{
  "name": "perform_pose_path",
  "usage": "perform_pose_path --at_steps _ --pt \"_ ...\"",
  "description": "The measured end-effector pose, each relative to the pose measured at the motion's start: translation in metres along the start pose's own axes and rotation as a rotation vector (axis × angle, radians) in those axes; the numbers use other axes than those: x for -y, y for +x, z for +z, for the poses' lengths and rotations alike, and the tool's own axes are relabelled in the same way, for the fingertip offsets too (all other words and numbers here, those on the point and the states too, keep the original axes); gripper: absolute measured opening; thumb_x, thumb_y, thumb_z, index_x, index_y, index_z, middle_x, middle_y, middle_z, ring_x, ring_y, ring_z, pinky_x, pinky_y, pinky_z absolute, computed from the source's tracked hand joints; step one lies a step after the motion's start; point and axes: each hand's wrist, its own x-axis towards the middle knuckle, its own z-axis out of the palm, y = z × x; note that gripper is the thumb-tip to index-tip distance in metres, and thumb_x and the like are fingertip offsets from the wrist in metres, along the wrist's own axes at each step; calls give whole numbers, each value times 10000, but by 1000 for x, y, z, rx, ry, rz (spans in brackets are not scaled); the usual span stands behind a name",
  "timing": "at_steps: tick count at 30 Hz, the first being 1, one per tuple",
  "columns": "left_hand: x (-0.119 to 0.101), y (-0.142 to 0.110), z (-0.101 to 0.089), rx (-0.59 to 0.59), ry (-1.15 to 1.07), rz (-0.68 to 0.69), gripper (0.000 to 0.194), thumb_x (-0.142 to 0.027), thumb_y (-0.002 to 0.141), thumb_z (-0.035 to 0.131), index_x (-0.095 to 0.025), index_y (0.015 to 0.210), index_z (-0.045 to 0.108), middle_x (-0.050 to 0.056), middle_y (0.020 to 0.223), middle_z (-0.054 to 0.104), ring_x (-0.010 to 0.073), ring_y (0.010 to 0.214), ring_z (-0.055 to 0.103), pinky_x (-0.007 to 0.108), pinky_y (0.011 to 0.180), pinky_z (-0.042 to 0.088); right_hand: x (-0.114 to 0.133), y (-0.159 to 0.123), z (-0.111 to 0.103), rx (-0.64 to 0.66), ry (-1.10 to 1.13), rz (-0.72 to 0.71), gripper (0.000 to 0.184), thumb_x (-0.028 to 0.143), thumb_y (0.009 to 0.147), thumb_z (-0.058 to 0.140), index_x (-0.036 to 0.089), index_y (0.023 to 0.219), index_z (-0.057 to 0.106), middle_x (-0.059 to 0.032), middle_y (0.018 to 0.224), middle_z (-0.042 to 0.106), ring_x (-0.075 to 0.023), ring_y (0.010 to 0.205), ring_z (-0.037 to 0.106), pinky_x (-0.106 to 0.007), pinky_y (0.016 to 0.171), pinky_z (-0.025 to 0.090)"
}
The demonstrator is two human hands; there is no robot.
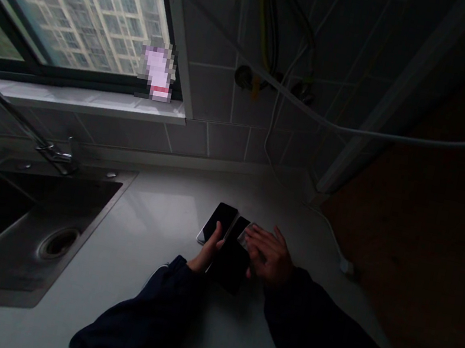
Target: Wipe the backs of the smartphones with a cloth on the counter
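A smartphone [219,220] with a glossy black face and a pale edge lies on the white counter. Right beside it is a larger, dark, flat phone-like device [231,267], its details lost in shadow. My left hand [206,253] grips this device by its left edge, thumb up; its other fingers are mostly hidden. My right hand [269,255] presses a small pale wipe [243,236] against the upper part of the device, fingers together over it.
To the left a steel sink [89,233] is set into the counter [147,249], with a chrome faucet [53,154] behind it. A white cable [348,129] hangs across the view. A white plug-like piece [346,267] lies near the counter's right edge. A window [77,8] is above the sink.
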Motion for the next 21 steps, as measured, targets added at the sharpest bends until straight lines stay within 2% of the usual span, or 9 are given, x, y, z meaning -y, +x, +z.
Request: perform_pose_path --at_steps 4,7,10,15,21 --pt "-3 2 6 -169 -31 -11 824 -664 990 264 -12 1353 613 161 945 777 252 909 738 314 907 510 0 -1 2 5 66 -29 222 241 981 515 235 1028 732 -67 1133 776 -243 1129 708 -541 1149 314" --pt "-3 3 6 -224 -69 -13 794 -667 977 325 -36 1369 605 152 941 780 240 884 746 294 884 523 6 -4 2 45 158 -96 180 265 955 555 235 1009 724 -69 1140 774 -235 1150 698 -517 1145 325" --pt "-3 3 4 -244 -47 -37 814 -699 952 355 -39 1339 632 162 911 778 251 847 754 296 827 546 14 -6 1 150 260 -143 234 335 932 587 225 1102 703 -89 1241 733 -242 1257 632 -521 1169 291" --pt "-5 -1 9 -268 26 -48 804 -680 974 304 -31 1271 675 165 853 775 248 808 761 292 755 563 20 -7 -2 335 282 -157 436 429 951 560 212 1325 613 -126 1405 617 -276 1393 498 -618 1203 146" --pt "-3 -1 11 -163 -8 -40 813 -701 965 293 -54 1287 666 172 940 775 260 926 750 319 859 549 9 -10 9 339 176 -101 441 420 1012 459 251 1404 569 -125 1447 578 -293 1404 482 -674 1178 158"
